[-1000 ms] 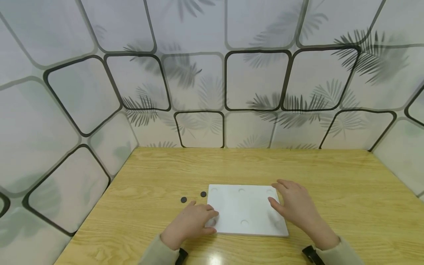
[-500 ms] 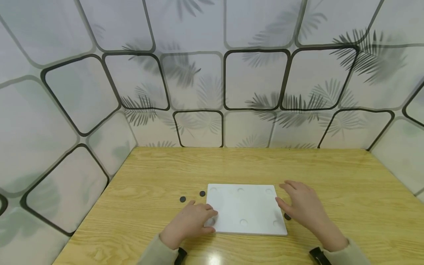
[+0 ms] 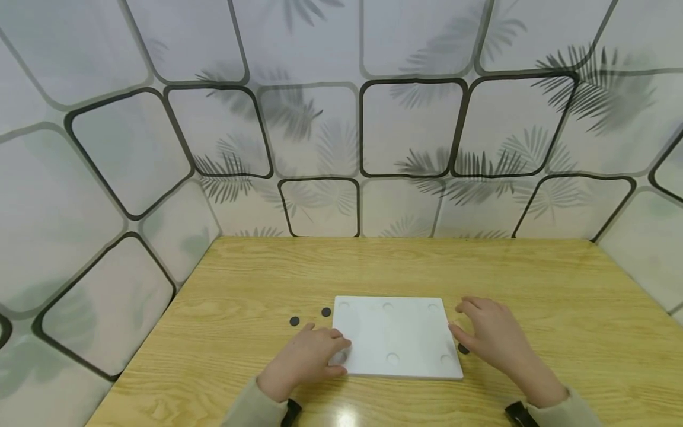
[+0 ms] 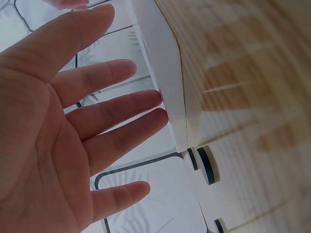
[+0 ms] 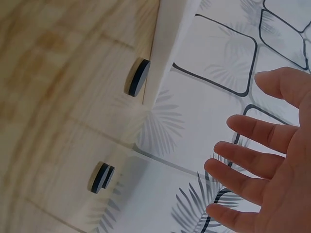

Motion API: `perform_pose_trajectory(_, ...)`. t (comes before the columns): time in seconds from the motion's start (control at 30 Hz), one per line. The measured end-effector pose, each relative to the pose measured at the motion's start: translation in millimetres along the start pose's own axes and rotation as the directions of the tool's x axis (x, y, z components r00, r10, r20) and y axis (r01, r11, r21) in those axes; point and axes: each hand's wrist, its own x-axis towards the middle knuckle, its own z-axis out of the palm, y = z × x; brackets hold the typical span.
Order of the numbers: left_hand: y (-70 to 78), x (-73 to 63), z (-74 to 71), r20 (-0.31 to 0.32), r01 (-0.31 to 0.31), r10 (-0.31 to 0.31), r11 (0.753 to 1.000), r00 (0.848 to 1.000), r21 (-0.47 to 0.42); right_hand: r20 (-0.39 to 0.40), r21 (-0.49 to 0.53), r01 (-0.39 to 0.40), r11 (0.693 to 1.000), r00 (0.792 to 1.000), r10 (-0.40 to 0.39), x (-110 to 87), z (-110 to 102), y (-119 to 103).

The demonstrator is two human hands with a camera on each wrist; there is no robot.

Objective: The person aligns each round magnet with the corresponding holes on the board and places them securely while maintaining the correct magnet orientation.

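White board (image 3: pixel 395 335) lies flat on the table (image 3: pixel 373 267), between the two hands. Shallow round recesses (image 3: pixel 392 358) in its face, a row along the far edge, others along the near edge.

Left hand (image 3: pixel 306 359): fingers (image 4: pixel 121 136) spread and nearly straight, holding nothing; they lie over the board's left edge and partly cover the near-left corner. Right hand (image 3: pixel 493 335): fingers (image 5: pixel 248 155) apart and loosely extended, nothing held. Thumb is right by the board's right edge; can't tell if it touches.

Around: two black discs (image 3: pixel 294 321) on the table left of the board, one just beside it. Another black disc (image 3: pixel 463 349) by the right edge, partly under the right thumb in the head view. Pale sleeves (image 3: pixel 565 409) and dark wrist straps (image 3: pixel 521 414) at the bottom, patterned wall (image 3: pixel 411 130) behind.

View differences: right wrist camera has three discs on its side, one close to the board, two overlapping; head view gives only one there, right hand in the way. Left wrist camera also counts three, against two from the head.
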Motion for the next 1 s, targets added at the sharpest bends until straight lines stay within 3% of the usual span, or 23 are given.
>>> perform_pose_trajectory(0.47, 0.6, 0.2, -1.3, 0.002, -0.002, 0.002, 1.0, 1.0, 0.0, 0.103, -0.053, 0.0, 0.999, 0.995, 0.005, -3.1, -1.5, 4.5)
perform_pose_trajectory(1.0, 0.7, 1.3, -0.5, 0.022, 0.004, -0.004, 1.0, 1.0, 0.001, 0.239, -0.05, -0.045, 0.998, 0.97, 0.056, -7.3, -0.5, 5.5)
